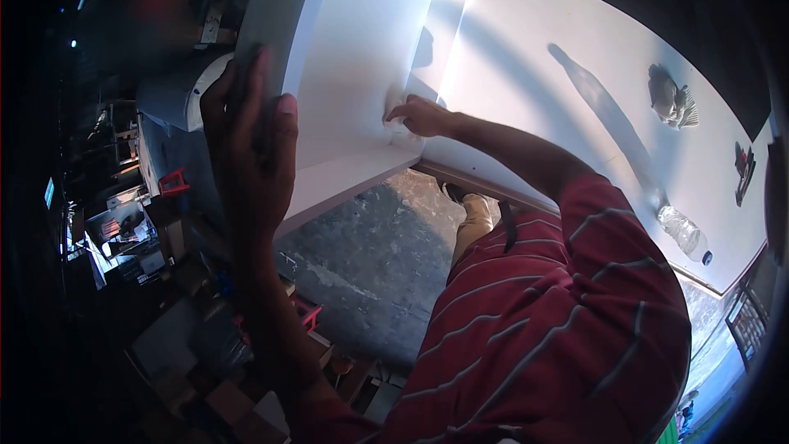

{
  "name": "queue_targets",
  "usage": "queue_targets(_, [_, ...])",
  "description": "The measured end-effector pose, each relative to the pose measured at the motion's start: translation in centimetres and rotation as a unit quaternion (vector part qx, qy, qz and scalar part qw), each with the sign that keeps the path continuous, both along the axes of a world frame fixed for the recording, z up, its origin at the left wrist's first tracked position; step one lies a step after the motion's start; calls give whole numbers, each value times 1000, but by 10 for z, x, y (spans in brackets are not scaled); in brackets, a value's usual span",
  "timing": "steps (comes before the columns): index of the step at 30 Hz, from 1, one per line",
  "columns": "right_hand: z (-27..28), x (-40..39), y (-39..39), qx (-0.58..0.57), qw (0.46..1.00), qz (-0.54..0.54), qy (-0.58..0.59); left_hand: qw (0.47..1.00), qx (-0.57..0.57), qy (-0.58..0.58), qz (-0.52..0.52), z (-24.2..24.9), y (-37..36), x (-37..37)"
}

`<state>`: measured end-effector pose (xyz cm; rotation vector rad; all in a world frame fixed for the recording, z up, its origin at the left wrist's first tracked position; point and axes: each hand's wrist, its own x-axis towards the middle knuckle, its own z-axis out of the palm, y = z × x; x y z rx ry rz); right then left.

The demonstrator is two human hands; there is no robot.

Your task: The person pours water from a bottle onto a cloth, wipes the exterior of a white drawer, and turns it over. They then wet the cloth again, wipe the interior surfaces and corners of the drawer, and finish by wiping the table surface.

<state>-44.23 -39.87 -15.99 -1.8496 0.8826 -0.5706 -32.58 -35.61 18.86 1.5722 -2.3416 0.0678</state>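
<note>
A white box-like panel frame (353,57) stands upright on a broad white board. My left hand (255,140) is raised at the frame's outer side, fingers stretched and thumb apart, lying against the panel or just beside it. My right hand (423,117) reaches inside the frame, near its lower inner corner. The fingers of that hand are curled, with the fingertips at the panel surface. Whether something small sits between them is hidden.
On the white board (526,49) lie a clear plastic bottle (684,230), a crumpled bundle (670,103) and a small dark tool (745,173). Grey floor (362,255) shows below. A red stool (173,182) and stacked clutter stand at left.
</note>
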Motion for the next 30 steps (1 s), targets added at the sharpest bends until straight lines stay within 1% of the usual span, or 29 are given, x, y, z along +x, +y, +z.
queue_targets(1, [-11,12,15,0,999,30,22,1000,-1,1,1,-1,0,1])
queue_targets(3, [-2,13,37,22,997,41,63,1000,-6,11,-18,-2,-1,3])
queue_targets(4, [0,13,37,22,997,41,64,1000,-6,12,-19,-2,-1,4])
queue_targets(6, [-1,10,35,21,989,70,129,1000,-9,-19,-18,-3,-1,4])
queue_targets(7, [-3,5,31,23,989,68,131,1000,-7,-17,-20,-3,0,3])
queue_targets(9, [-10,-6,9,11,973,205,107,999,0,32,-14,-2,-1,0])
queue_targets(10, [-11,-5,5,35,977,188,94,999,-5,31,-14,-1,-1,0])
queue_targets(11, [-15,3,4,31,977,189,94,1000,-6,27,-13,-2,-1,0])
queue_targets(13, [-27,20,16,72,992,98,-44,1000,-7,23,-8,-2,-1,2])
queue_targets(14, [-16,23,26,78,992,96,-16,1000,-8,24,-9,-2,-1,2])
queue_targets(15, [-13,21,25,80,992,99,-16,1000,-6,25,-10,-3,0,3])
queue_targets(17, [-4,13,22,-7,984,128,123,1000,-2,28,-5,-1,2,1])
queue_targets(18, [9,7,20,-89,971,138,174,1000,-1,31,-4,-1,1,0])
queue_targets(19, [12,2,13,-88,971,139,172,1000,0,29,-3,-1,0,-1])
queue_targets(21, [5,-7,-9,-152,974,70,154,1000,-3,17,0,0,1,0])
queue_targets(23, [-2,-13,-25,-88,985,0,149,1000,-3,16,-2,-1,-1,2])
queue_targets(24, [-4,-10,-22,-51,986,8,158,1000,-2,20,-6,-1,0,1])
queue_targets(25, [-6,-2,-12,-49,986,8,159,1000,-1,21,-6,-1,0,1])
queue_targets(27, [-12,18,20,28,990,60,128,1000,4,23,-1,-1,1,0])
queue_targets(28, [-12,22,26,27,989,57,131,1000,3,25,-4,-1,0,-1])
queue_targets(30, [-10,30,38,63,991,46,107,1000,8,19,-1,0,0,0])
